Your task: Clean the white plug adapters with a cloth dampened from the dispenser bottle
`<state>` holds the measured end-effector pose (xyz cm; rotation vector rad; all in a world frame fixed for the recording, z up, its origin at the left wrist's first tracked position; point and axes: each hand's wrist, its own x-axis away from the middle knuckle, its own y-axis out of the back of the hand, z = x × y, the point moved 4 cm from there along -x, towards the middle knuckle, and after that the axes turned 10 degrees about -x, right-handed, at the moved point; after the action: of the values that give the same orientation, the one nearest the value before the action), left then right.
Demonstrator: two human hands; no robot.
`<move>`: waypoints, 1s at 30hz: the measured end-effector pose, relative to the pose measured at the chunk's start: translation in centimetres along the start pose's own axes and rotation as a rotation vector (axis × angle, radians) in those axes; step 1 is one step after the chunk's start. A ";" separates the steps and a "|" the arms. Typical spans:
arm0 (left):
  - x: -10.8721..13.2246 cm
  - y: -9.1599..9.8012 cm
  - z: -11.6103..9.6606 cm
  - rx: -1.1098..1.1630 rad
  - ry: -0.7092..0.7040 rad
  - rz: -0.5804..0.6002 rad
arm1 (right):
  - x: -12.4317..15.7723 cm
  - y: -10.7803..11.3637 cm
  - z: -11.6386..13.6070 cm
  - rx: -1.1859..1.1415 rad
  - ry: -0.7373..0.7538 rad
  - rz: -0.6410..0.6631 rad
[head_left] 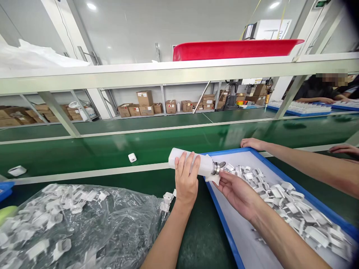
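We are gripping the white bottle (190,161) in our left hand (185,179). Our right hand (238,192) is pinching a small white part (213,179) at its metal nozzle (217,167), over the blue tray (221,220).

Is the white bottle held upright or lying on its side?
On its side: the bottle lies level in the left hand, metal tip toward the tray.

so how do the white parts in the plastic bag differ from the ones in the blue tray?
The parts in the plastic bag lie heaped under clear film, left of the left hand. The parts in the blue tray lie uncovered and spread out, right of the right hand. Both look like the same small white plastic pieces.
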<state>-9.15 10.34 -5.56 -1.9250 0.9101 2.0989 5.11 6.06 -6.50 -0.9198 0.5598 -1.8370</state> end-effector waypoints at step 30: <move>-0.4 -0.1 0.9 0.104 -0.003 0.002 | 0.0 -0.5 -0.8 -0.093 -0.033 0.015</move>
<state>-9.87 10.99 -5.19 -1.8696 0.9999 2.0123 4.24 6.29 -6.62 -1.0038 0.6339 -1.7917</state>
